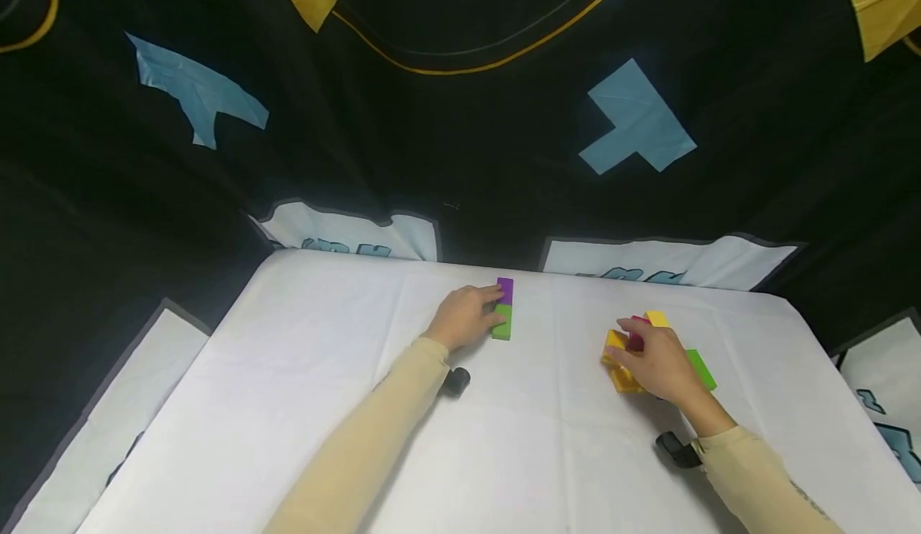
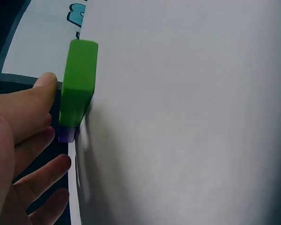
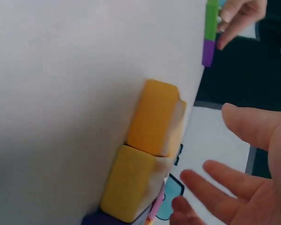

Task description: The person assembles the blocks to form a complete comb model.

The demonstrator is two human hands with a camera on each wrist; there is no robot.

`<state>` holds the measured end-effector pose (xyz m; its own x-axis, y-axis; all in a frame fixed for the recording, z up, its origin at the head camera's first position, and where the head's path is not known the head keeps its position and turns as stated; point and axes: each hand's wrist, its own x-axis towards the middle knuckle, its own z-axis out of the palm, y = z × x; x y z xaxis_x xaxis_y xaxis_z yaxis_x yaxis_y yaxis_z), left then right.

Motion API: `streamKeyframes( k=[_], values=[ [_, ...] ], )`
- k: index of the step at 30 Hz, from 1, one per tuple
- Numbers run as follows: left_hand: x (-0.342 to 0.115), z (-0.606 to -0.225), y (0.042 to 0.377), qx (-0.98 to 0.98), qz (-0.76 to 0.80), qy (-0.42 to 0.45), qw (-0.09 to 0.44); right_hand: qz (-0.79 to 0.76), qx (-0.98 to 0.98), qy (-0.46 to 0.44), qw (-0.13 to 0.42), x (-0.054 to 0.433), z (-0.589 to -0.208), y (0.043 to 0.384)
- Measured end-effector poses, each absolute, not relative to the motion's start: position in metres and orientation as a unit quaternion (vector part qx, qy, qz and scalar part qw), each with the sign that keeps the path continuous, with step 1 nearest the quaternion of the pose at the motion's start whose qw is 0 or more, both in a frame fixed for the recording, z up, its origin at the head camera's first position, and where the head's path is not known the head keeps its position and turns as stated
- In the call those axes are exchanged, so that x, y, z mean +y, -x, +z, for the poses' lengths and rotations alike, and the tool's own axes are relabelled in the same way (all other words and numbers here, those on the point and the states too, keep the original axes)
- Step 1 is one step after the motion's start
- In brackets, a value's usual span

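Note:
My left hand [image 1: 460,318] is at the left side of a green block [image 1: 502,324] and a purple block [image 1: 507,289], which lie end to end. Its fingers are spread and relaxed. In the left wrist view the thumb [image 2: 47,86] is close beside the green block; whether it touches is unclear. Over a cluster of blocks hovers my right hand [image 1: 658,362], fingers apart and holding nothing. Under and around it are yellow-orange blocks [image 1: 624,381], a dark pink block [image 1: 636,340] and another green block [image 1: 701,368]. The right wrist view shows a dark purple block [image 3: 100,219] there too.
A white cloth [image 1: 288,374] covers the table under both hands. Behind its far edge hangs a black backdrop [image 1: 432,150] with blue and yellow shapes. Small dark devices [image 1: 678,449] are at both wrists.

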<state>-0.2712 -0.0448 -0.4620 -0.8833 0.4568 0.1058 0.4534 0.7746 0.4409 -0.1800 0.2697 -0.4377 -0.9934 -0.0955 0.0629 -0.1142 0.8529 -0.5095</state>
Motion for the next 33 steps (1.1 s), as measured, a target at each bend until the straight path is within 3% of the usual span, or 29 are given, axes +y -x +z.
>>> streamKeyframes(
  k=[5,15,33],
  values=[
    [-0.046,-0.462,0.274,0.945,0.221,-0.24,0.006,0.231,-0.973,-0.026,0.002,0.263,-0.443,0.175],
    [-0.044,-0.458,0.274,0.948,0.212,-0.237,0.01,0.152,-0.987,-0.051,0.017,0.261,-0.452,0.176],
    [-0.041,-0.457,0.273,0.952,0.216,-0.214,0.036,0.16,-0.983,-0.087,0.008,0.257,-0.45,0.178]
  ],
)
